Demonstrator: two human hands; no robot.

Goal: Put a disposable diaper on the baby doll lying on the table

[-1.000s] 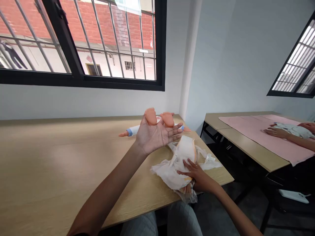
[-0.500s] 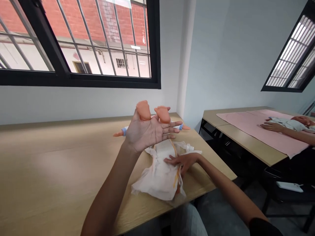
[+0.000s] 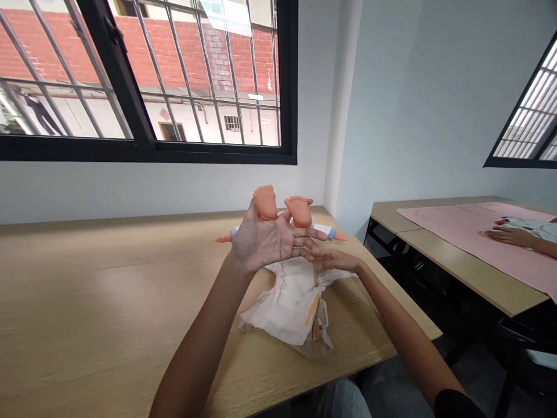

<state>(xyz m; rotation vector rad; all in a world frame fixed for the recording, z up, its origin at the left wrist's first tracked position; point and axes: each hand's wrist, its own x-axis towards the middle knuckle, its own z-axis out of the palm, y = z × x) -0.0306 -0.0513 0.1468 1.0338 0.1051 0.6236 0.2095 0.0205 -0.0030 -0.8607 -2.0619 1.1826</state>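
A baby doll lies on the table with its arms out to the sides. My left hand, palm facing me, holds up its legs; the two feet stick up above my fingers, and the ankles are hidden. Below it a white diaper with yellow-orange edging is spread flat, reaching toward the table's near edge. My right hand is just under my left fingertips, at the upper part of the diaper, fingers stretched out. Whether it touches the doll is hidden. The doll's hand shows at the right, with a blue cuff.
The wooden table runs left under a barred window. At the right, a second table bears a pink cloth, where another person's hand rests by a patterned garment. A gap separates the two tables.
My right hand has moved up from the middle of the diaper to below my left hand. My left hand still holds the legs raised. The view has turned slightly left.
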